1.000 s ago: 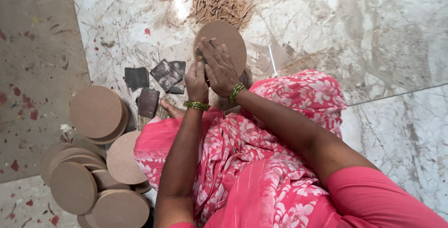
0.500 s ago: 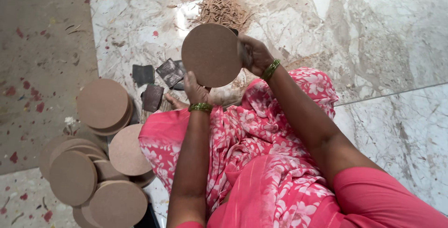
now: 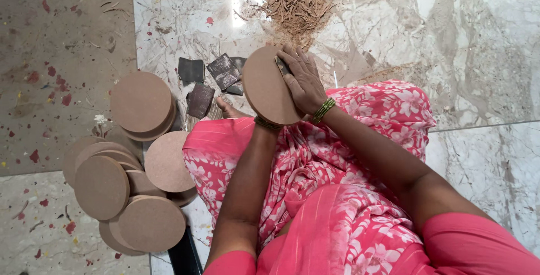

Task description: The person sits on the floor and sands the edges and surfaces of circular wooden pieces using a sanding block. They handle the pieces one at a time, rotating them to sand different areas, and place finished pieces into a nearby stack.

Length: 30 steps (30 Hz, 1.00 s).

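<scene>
I hold a round brown board disc (image 3: 267, 86) tilted on edge above my lap, over pink flowered cloth (image 3: 315, 168). My left hand is hidden behind the disc's lower edge and supports it there; only its wrist with a green bangle (image 3: 265, 124) shows. My right hand (image 3: 304, 81) lies over the disc's right rim. It presses a small dark piece of sandpaper (image 3: 281, 64) against the edge.
Several more brown discs lie in stacks on the floor at my left (image 3: 140, 103) (image 3: 101, 188) (image 3: 152, 224). Dark sandpaper squares (image 3: 191, 70) (image 3: 223, 71) (image 3: 200, 100) lie beyond my bare foot (image 3: 228, 109). A heap of wood shavings (image 3: 295, 2) sits ahead on the marble floor.
The disc has turned from facing flat toward me to a tilted, more edge-on pose. My right hand has slid from its far rim down along the right edge.
</scene>
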Each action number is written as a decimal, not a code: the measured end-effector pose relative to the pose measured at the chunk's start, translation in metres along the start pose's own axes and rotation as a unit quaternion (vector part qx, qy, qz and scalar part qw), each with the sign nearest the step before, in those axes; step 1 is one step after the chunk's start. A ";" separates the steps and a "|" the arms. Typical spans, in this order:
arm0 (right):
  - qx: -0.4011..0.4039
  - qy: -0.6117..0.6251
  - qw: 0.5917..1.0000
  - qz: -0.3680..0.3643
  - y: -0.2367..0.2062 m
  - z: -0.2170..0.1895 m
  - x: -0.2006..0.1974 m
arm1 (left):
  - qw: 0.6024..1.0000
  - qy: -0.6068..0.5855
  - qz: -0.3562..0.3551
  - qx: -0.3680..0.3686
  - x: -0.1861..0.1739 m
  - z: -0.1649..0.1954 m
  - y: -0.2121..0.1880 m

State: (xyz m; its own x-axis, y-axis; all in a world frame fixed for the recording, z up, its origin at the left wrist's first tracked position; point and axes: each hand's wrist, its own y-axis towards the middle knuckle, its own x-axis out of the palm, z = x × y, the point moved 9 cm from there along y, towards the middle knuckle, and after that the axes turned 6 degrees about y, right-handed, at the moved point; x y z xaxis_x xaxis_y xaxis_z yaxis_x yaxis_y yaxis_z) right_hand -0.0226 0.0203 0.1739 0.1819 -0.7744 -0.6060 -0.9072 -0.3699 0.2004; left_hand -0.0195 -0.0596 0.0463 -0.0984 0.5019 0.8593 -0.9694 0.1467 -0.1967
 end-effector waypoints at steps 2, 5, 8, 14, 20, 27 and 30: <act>0.012 0.019 0.996 -0.084 -0.004 -0.005 0.022 | 1.000 -0.009 0.001 0.000 -0.002 0.000 0.001; -0.137 -0.025 0.977 -0.159 -0.025 -0.046 0.047 | 1.000 -0.025 0.011 0.006 -0.013 0.008 0.001; -0.195 -0.102 0.959 -0.181 -0.018 -0.050 0.055 | 0.999 -0.032 0.014 0.006 -0.018 0.010 0.005; -0.076 -0.126 0.985 -0.091 0.043 0.005 0.020 | 0.999 -0.033 -0.009 -0.008 -0.003 -0.009 0.021; -0.212 -0.110 0.948 -0.208 -0.013 -0.043 0.066 | 0.999 -0.045 0.013 0.005 -0.021 0.004 0.012; -0.100 -0.179 0.966 -0.159 0.041 -0.008 0.032 | 0.999 -0.042 0.000 0.003 -0.008 -0.005 0.024; -0.081 -0.127 0.983 -0.109 0.047 -0.006 0.017 | 0.999 -0.043 -0.003 0.002 -0.004 -0.008 0.027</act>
State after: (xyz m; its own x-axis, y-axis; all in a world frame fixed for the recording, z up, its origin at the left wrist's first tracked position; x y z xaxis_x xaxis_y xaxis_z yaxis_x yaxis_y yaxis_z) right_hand -0.0602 -0.0133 0.1775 0.2459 -0.5233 -0.8159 -0.7817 -0.6047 0.1523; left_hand -0.0437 -0.0505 0.0334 -0.1103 0.4264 0.8978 -0.9710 0.1464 -0.1889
